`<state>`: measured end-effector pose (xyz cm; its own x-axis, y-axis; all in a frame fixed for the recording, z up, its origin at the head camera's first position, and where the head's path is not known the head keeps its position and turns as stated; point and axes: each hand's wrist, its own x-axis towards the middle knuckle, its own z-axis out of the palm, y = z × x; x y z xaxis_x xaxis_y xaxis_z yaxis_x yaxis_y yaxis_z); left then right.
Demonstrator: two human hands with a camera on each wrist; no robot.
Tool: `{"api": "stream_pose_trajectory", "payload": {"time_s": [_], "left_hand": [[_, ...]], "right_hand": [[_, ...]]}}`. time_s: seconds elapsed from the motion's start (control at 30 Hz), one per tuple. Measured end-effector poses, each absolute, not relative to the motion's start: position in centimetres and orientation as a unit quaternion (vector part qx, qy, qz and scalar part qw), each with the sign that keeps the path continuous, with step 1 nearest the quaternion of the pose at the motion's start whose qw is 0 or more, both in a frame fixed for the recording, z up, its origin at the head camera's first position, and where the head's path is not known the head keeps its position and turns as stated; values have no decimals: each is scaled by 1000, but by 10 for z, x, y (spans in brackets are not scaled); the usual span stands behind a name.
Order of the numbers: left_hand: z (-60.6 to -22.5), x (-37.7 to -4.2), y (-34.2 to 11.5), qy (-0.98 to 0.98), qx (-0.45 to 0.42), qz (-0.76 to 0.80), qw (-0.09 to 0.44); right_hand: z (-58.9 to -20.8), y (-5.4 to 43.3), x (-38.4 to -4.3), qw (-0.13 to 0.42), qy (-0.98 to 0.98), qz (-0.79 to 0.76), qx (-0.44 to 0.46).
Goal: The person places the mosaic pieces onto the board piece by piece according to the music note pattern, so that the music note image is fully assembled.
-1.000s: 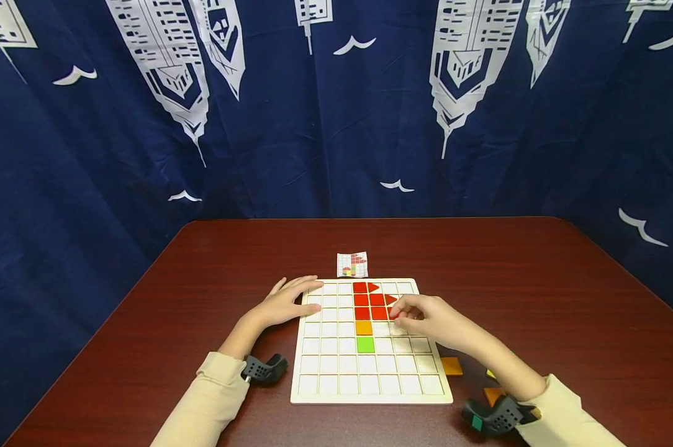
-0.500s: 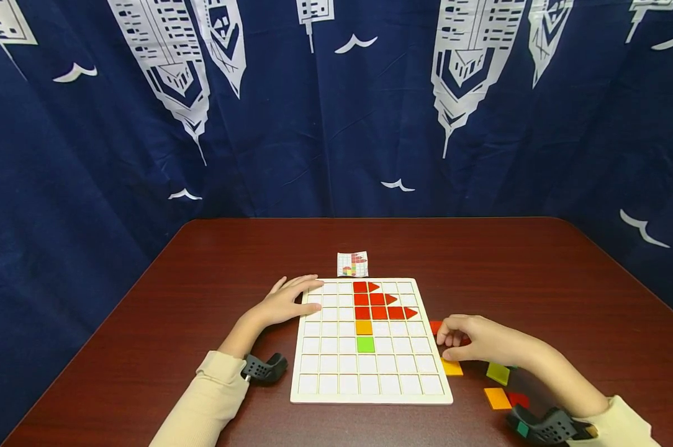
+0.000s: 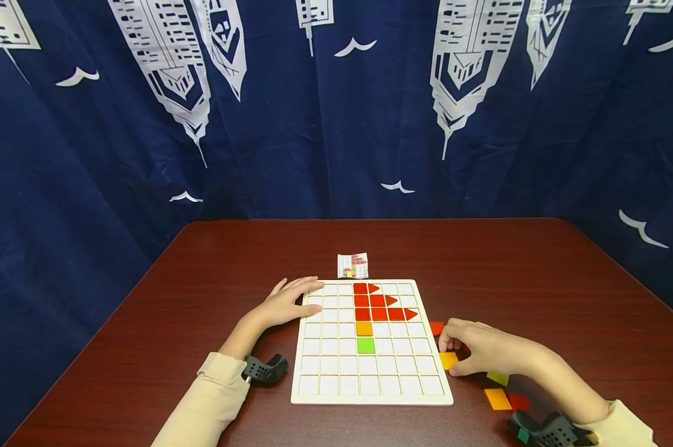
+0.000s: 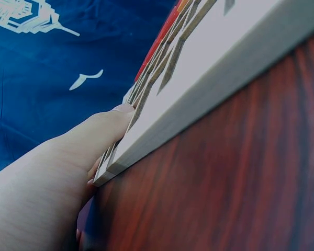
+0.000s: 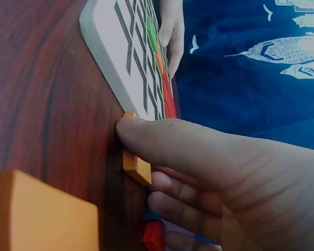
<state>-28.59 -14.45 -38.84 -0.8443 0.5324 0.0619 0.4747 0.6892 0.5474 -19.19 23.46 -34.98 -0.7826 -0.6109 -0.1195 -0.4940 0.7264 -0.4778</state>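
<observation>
At the left edge of the white grid board [image 3: 336, 398], my left hand [image 3: 283, 305] rests with fingers spread and straight. In the left wrist view its thumb [image 4: 118, 120] lies on the board's top face. My right hand [image 3: 490, 347], beside the board's right edge, pinches an orange square tile [image 3: 448, 361] between thumb and forefinger. The right wrist view has this orange tile [image 5: 137, 168] partly covered by the thumb. Red square and triangular tiles [image 3: 379, 314] form three rows on the board, above an orange tile [image 3: 364, 328] and a green tile [image 3: 365, 345].
A small pattern card [image 3: 352, 266] lies behind the board. Right of the board are a red tile [image 3: 436, 328], a yellow-green tile [image 3: 498, 378], another orange tile [image 3: 497, 399] and a dark red tile [image 3: 518, 401]. A blue printed curtain [image 3: 325, 124] hangs behind the table.
My right hand has gone from the board's red rows to the loose tiles at right, leaving a red triangle ending the third row. It now grips an orange tile. My left hand stays put.
</observation>
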Motion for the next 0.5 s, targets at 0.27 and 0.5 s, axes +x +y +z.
{"api": "stream_pose_trajectory", "payload": {"time_s": [0.27,0.5], "left_hand": [[-388,-285,-145,921,269,278,53],[-388,-286,-144,920,272,278,53]], "right_hand": [[-351,234,-193,141,921,-207,-297],[-351,234,-193,173,904,-256,-295]]}}
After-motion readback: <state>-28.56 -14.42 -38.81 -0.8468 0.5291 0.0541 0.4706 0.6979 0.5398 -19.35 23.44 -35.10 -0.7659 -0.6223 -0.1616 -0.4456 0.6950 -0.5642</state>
